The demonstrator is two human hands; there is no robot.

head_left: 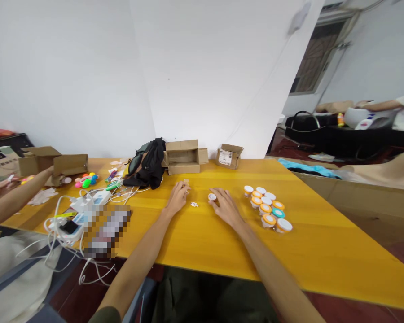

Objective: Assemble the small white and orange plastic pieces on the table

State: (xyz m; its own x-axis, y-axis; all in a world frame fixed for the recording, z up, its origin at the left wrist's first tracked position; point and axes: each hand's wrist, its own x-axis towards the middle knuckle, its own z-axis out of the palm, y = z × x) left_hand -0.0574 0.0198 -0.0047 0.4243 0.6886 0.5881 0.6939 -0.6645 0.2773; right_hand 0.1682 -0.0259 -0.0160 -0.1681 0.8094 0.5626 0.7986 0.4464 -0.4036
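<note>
At the middle of the table, my left hand (178, 196) has its fingers curled around a small tan piece (186, 182), mostly hidden by the fingertips. To its right, my right hand (225, 206) reaches forward with thumb and index finger at either side of a small round jar (212, 197) with a white rim. The jar stands upright on the wood. Between both hands lies a small white piece with dark spots (194, 204), touched by neither.
Several small tubs (268, 220) with white, orange and teal lids stand grouped at right. Behind are an open cardboard box (182, 168), a smaller carton (228, 157) and a black bag (150, 166). Power strips (94, 206) with cables lie left, near another person's arm (20, 197).
</note>
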